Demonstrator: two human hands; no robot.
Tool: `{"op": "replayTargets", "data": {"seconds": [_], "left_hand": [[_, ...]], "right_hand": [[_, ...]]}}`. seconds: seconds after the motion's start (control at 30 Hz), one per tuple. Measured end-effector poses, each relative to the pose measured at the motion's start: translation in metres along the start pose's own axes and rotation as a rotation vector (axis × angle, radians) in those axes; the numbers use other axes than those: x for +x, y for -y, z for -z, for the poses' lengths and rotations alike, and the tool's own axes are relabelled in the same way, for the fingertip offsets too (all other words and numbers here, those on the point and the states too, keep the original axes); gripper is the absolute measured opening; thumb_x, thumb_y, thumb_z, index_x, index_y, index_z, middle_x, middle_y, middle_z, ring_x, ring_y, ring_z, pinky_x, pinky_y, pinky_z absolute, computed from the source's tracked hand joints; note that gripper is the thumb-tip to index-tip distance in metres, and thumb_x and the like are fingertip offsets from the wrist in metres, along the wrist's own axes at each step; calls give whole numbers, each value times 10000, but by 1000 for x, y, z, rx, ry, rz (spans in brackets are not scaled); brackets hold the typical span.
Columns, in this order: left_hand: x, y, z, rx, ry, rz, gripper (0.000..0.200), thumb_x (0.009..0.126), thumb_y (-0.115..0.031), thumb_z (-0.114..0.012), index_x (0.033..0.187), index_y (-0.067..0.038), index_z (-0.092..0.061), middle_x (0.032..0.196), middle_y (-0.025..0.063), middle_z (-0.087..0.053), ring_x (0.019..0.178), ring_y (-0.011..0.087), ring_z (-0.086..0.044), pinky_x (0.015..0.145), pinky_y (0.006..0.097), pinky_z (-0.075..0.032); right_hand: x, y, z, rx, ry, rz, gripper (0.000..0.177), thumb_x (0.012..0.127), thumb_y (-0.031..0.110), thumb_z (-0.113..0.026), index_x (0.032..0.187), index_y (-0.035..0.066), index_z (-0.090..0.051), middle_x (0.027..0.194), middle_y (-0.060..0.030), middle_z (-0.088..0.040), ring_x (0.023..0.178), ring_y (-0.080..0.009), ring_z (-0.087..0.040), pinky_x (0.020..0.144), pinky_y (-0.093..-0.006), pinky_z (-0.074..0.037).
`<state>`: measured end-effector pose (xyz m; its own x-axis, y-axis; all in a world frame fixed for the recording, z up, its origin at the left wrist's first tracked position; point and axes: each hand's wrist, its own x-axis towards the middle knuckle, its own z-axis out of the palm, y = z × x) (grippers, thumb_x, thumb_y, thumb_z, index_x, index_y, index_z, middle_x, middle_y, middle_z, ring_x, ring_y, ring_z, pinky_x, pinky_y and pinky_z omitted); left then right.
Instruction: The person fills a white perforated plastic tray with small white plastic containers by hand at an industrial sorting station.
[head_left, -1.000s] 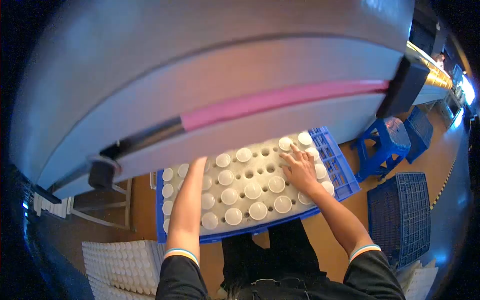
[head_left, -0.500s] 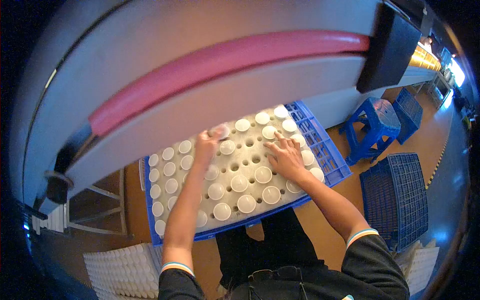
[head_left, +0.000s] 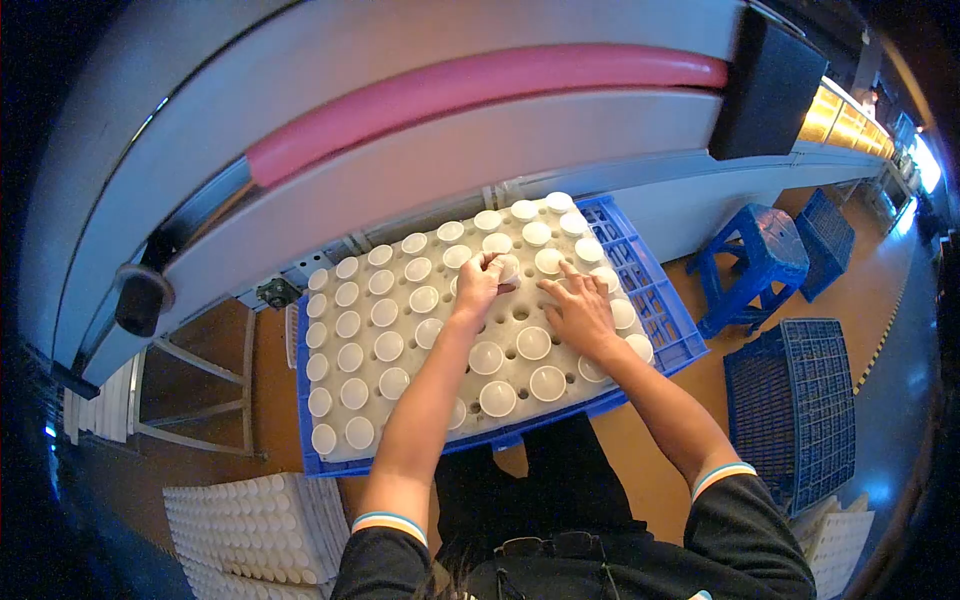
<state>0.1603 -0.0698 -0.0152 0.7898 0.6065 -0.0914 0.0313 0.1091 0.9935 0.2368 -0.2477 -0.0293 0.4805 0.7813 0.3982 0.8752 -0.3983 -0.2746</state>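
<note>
White round cups stand in rows in the holes of a pale foam tray (head_left: 455, 330), which lies on a blue plastic crate (head_left: 655, 290). My left hand (head_left: 480, 287) is closed, its thumb and fingers pinching a small white cup (head_left: 508, 268) over the middle of the tray. To its right, my right hand (head_left: 582, 312) has its fingers spread low over the tray, the fingertips right by another white cup (head_left: 549, 261). Bare holes show between and below the two hands, with two cups (head_left: 534, 343) in front of them.
Behind the tray runs a pale machine panel with a pink padded bar (head_left: 480, 85). A blue stool (head_left: 757, 255) and a blue basket (head_left: 800, 410) stand on the right. Stacked white trays of cups (head_left: 245, 530) lie at lower left, near a metal frame (head_left: 245, 390).
My left hand has moved right, from the far middle of the tray toward my right hand, with a cup in its fingers. My right hand stays nearly in place. The view has shifted, showing more back-row cups.
</note>
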Motion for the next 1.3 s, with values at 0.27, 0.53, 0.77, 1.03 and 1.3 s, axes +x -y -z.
{"op": "replayTargets", "data": {"seconds": [0.27,0.53,0.77,1.03,1.3], "left_hand": [[20,32,-12,667,-294,-321,231,838,-142,-616,983,38,-614,1002,179,-616,1008,294,-588,864,402,-506],[-66,10,-10,-730,-268,55,590,933,-372,-481,1333,41,-346,1368,231,-338,1240,352,-400,1000,453,-388],[-64,-25,21,-1215,-255,150,587,969,-506,-316,1205,28,-381,1178,232,-550,1067,351,-576,922,458,-487],[-25,-30,52,-207,-606,-272,320,915,-223,-534,1189,-58,-548,1141,90,-579,1089,228,-539,916,350,-427],[40,-10,106,1402,-308,-300,582,718,-290,-727,1238,-102,-544,1212,141,-573,1191,296,-491,1011,472,-330]], "right_hand": [[2,-1,0,-7,2,-7,400,795,263,-623,1189,206,-593,1377,-190,-422,1197,-335,-460,1061,-462,-252],[1,2,2,-22,34,-27,410,792,262,-619,1198,208,-591,1380,-173,-426,1211,-330,-452,1036,-472,-282],[0,-1,-1,-28,-28,28,392,812,255,-600,1197,181,-594,1368,-191,-432,1208,-334,-458,1040,-463,-270],[1,3,3,-6,12,12,394,802,250,-606,1192,193,-599,1358,-196,-439,1199,-324,-466,1037,-456,-275],[1,2,5,9,-10,7,393,796,269,-620,1180,187,-611,1346,-196,-452,1172,-313,-482,1038,-449,-265]]}}
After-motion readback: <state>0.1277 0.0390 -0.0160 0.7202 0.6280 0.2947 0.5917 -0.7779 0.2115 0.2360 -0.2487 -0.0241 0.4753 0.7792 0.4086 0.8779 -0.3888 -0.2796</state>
